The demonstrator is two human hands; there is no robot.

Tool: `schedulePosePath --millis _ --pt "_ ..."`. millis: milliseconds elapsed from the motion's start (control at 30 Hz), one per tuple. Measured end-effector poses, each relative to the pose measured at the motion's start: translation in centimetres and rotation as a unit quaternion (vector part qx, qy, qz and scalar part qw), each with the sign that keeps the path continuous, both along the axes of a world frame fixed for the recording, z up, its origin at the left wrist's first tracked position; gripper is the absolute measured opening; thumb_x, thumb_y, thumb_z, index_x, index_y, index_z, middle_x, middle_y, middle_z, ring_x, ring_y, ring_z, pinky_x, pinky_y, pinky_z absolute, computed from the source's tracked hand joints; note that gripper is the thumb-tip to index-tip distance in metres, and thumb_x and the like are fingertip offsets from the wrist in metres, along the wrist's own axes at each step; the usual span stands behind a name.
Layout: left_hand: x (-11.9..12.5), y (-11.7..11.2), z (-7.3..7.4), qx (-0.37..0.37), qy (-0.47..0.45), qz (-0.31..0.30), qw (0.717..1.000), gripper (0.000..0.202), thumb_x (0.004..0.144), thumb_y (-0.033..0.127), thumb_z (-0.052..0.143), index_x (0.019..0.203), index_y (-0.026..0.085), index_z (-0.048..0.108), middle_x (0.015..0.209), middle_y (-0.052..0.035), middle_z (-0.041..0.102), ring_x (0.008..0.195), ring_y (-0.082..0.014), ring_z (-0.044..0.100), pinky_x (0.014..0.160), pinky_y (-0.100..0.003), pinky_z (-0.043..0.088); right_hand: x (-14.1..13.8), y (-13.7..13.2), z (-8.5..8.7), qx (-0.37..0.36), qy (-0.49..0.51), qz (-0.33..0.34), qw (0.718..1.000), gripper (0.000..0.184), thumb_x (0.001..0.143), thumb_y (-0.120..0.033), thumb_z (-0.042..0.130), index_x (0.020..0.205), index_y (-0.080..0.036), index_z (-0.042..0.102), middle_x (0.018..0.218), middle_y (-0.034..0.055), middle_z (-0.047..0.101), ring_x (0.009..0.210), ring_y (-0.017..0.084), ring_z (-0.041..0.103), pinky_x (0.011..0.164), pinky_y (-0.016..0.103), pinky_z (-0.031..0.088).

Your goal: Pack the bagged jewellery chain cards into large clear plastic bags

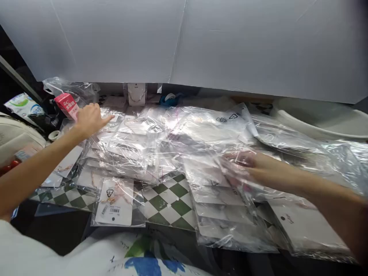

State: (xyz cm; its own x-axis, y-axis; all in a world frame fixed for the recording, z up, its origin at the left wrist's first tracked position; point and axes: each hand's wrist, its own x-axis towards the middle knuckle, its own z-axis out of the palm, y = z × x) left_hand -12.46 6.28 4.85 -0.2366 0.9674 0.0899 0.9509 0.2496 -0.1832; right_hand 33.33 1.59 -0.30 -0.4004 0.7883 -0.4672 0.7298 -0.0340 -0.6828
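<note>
Clear plastic bags holding white jewellery cards point(135, 153) lie in overlapping heaps over a green-and-white checked cloth point(166, 203). My left hand point(90, 119) reaches to the far left of the heap, fingers stretched forward and resting on a bag beside a pink carton point(67, 105). My right hand point(255, 168) lies under a sheet of clear bags point(230, 168) on the right pile, fingers partly hidden by the plastic. A single bagged card with a gold chain point(115, 201) sits nearest me.
A large grey board point(184, 42) stands behind the table. A white tray or basin rim point(316, 130) is at the far right. A tape roll point(54, 135) and a printed packet point(24, 105) lie at the left. A blue-and-white printed sheet point(143, 260) covers the front edge.
</note>
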Motion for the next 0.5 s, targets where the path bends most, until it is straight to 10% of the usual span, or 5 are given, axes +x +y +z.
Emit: schedulePosePath --millis 233,367,500 --pt "-1.5 7.6 -3.8 -0.018 0.017 -0.107 0.994 0.084 0.100 0.064 0.045 0.149 -0.003 0.049 0.151 -0.0340 0.052 0.146 -0.0477 0.044 0.124 -0.060 0.024 0.2 -0.8 2.5 0.145 -0.236 -0.116 0.954 0.078 0.069 -0.091 0.027 0.082 -0.026 0.069 0.061 0.0063 0.066 0.053 0.025 0.058 0.058 0.038 0.038" --pt "-2.4 12.2 -4.6 -0.106 -0.016 -0.125 0.986 0.072 0.093 0.069 0.062 0.127 0.006 0.070 0.120 -0.0239 0.074 0.119 -0.0405 0.068 0.106 -0.049 0.049 -2.0 -1.8 4.1 0.181 -0.245 -0.172 0.937 0.093 0.047 -0.105 0.018 0.075 -0.028 0.062 0.063 0.0076 0.069 0.056 0.029 0.062 0.062 0.041 0.041" --pt "-2.6 13.6 -5.1 -0.061 -0.022 -0.174 0.983 0.045 0.102 0.046 0.065 0.135 0.015 0.063 0.134 -0.0136 0.067 0.118 -0.0276 0.068 0.102 -0.050 0.057 -2.5 -2.5 4.1 0.187 -0.195 -0.189 0.944 0.104 0.037 -0.115 0.017 0.071 -0.028 0.061 0.062 0.0071 0.068 0.058 0.028 0.063 0.064 0.041 0.043"
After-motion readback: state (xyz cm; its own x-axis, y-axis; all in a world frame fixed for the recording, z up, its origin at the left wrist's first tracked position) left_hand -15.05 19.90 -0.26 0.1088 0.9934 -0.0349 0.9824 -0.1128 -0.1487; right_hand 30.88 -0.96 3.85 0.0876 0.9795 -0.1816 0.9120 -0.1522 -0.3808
